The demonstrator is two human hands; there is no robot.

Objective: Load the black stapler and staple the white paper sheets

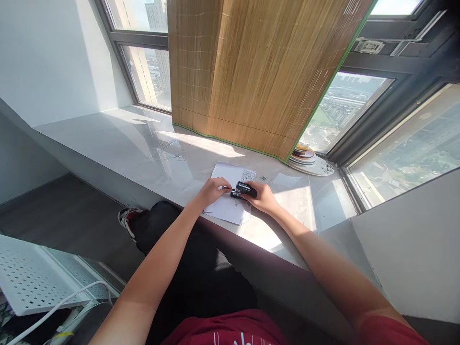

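A black stapler (246, 189) is held in my right hand (263, 197), with my fingers wrapped around its body. Its upper and lower arms are spread apart, and bright metal shows between them at the left end. My left hand (213, 191) pinches a thin metal piece at that end; my fingertips partly cover it. Beneath both hands lie white paper sheets (230, 215) with print in places, close to the ledge's front edge. Just right of the stapler, two small dark strips (263, 178), which look like staples, rest on the ledge.
The pale ledge (108, 139) runs below the windows. A bamboo blind (247, 72) hangs down to it. Stacked plates (309, 163) stand at the back right. A white perforated panel (32, 278) with a cable (64, 301) is at the lower left.
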